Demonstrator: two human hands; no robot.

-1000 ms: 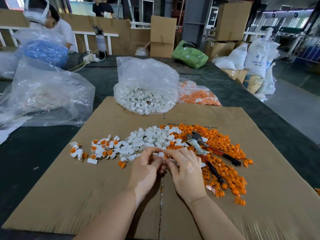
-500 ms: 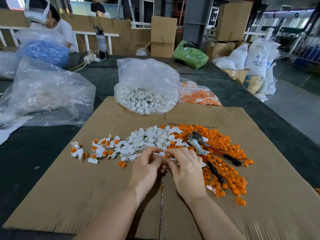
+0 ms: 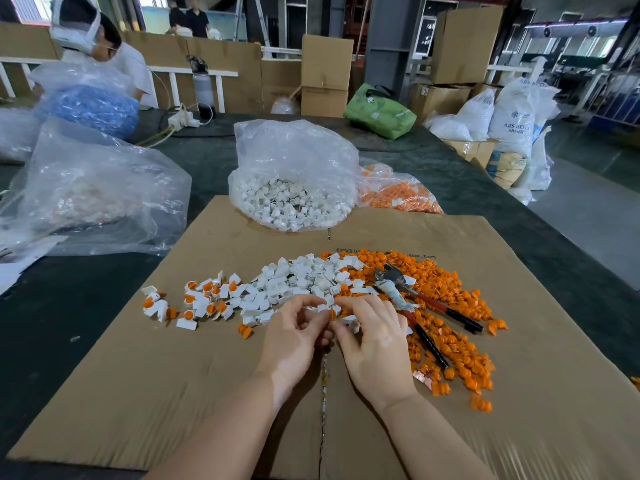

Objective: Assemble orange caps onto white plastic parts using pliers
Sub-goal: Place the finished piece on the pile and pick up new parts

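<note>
Both hands pinch one small piece at the cardboard sheet's (image 3: 145, 393) middle.
The left hand (image 3: 294, 337) and right hand (image 3: 375, 348) hold a white plastic part (image 3: 328, 301) with an orange cap (image 3: 332, 314); red-and-black-handled pliers (image 3: 420, 306) lie just right, on loose orange caps (image 3: 460, 358).

Probably a warehouse: stacked cartons (image 3: 326, 75), resin sacks (image 3: 516, 119).

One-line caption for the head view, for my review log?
Both hands, left and right, pinch a small part together over cardboard; pliers lie unused on orange caps.
</note>
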